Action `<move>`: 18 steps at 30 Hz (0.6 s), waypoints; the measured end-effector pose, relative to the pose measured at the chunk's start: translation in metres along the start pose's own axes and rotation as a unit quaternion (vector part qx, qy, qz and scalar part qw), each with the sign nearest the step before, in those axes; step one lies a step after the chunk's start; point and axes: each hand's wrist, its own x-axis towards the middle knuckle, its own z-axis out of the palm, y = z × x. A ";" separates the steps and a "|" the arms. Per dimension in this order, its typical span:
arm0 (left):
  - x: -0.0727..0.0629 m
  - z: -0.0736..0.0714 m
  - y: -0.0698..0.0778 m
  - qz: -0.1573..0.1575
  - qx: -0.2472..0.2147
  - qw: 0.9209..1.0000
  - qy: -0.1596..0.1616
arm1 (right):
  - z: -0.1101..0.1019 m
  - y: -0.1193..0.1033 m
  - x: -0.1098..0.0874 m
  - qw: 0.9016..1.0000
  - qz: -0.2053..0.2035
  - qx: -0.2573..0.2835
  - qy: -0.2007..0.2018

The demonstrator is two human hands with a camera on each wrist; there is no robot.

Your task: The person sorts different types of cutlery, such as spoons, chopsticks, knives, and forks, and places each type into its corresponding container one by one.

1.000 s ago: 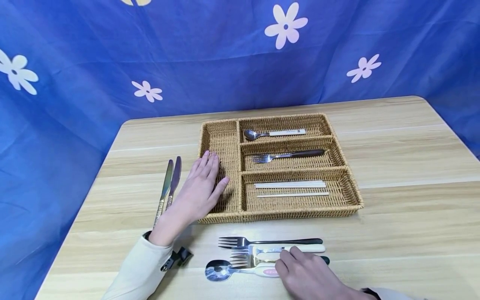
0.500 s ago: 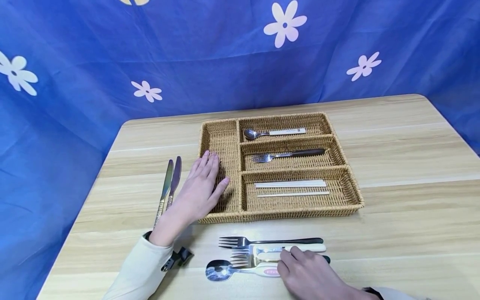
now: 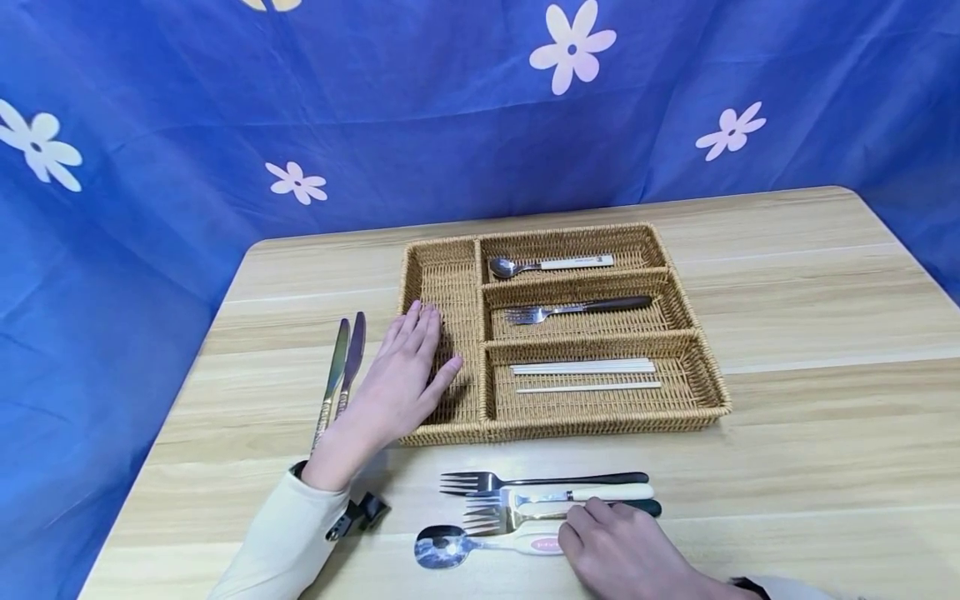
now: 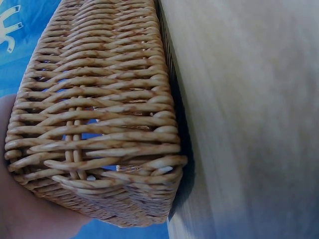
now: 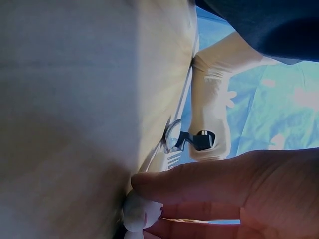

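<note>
My left hand (image 3: 401, 375) rests over the left rim of a wicker cutlery tray (image 3: 600, 423), with fingers straight and thumb spread. The left wrist view shows the tray's woven corner (image 4: 99, 134) beside that hand. Below the tray, my right hand (image 3: 626, 550) pinches the white handle of a spoon (image 3: 441, 546), whose bowl points left. Thumb (image 5: 189, 184) and fingers close on the white handle end (image 5: 141, 211) in the right wrist view. Just above the spoon lie a black fork (image 3: 570, 480), a white-handled fork (image 3: 611, 492) and a fork with a dark green handle end (image 3: 647, 507), partly overlapping.
Two table knives (image 3: 347, 362) lie left of the tray, partly behind the left forearm. The tray's right compartments hold a spoon (image 3: 573, 262), a dark-handled fork (image 3: 615, 305) and several white chopsticks (image 3: 585, 367). A blue flowered cloth (image 3: 420, 108) hangs behind the table (image 3: 810, 317).
The spoon under my right hand has shifted slightly toward me, away from the forks, and more of the green-handled fork shows. My left hand has stayed on the tray.
</note>
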 end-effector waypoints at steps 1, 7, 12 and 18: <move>0.000 0.000 0.000 -0.001 -0.001 1.000 -0.001 | -0.001 0.000 0.000 1.000 0.000 0.003 -0.004; 0.000 -0.001 0.001 -0.003 -0.002 1.000 -0.004 | -0.003 0.002 -0.002 0.999 -0.005 0.023 -0.027; 0.000 -0.001 0.000 -0.001 0.001 1.000 0.000 | -0.003 0.002 -0.002 0.998 -0.004 0.038 -0.040; 0.000 0.000 0.000 0.000 0.002 1.000 0.002 | -0.006 0.006 0.001 0.997 -0.007 0.062 -0.042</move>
